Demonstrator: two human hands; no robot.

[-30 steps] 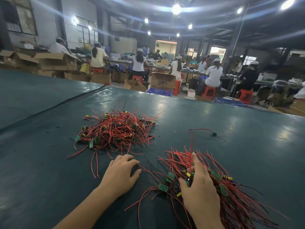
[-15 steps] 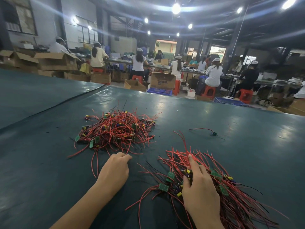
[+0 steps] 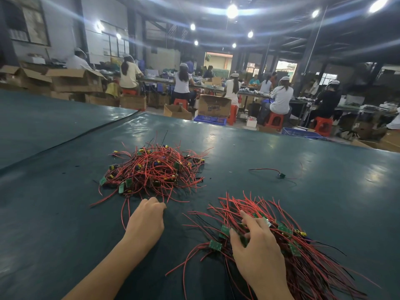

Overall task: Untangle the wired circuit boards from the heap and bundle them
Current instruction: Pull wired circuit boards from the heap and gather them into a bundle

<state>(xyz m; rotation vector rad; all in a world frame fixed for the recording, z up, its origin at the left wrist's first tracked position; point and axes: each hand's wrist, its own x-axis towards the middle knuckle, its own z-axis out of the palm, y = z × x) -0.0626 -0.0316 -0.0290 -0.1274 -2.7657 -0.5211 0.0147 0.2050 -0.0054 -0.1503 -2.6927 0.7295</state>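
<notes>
Moved: left hand (image 3: 147, 219) has reached the heap (image 3: 155, 169), at its near fringe.
Left hand: fingers curled; whether pinching a wire, cannot tell.
Right hand (image 3: 257, 252): spread, pressing the bundle (image 3: 307, 263) right of the heap.
Risk: tugging one wire may drag snagged boards.

Lighting: dim hall lit by round ceiling lamps (image 3: 232, 11), each flaring into bluish streaks. Glare: pale patches on the glossy green table cover (image 3: 270, 148). Shadows: soft, faint. Edges: wide-angle bending. Focus: foreground sharp, right hand (image 3: 257, 252) slightly smeared, far workers (image 3: 280, 98) soft.
</notes>
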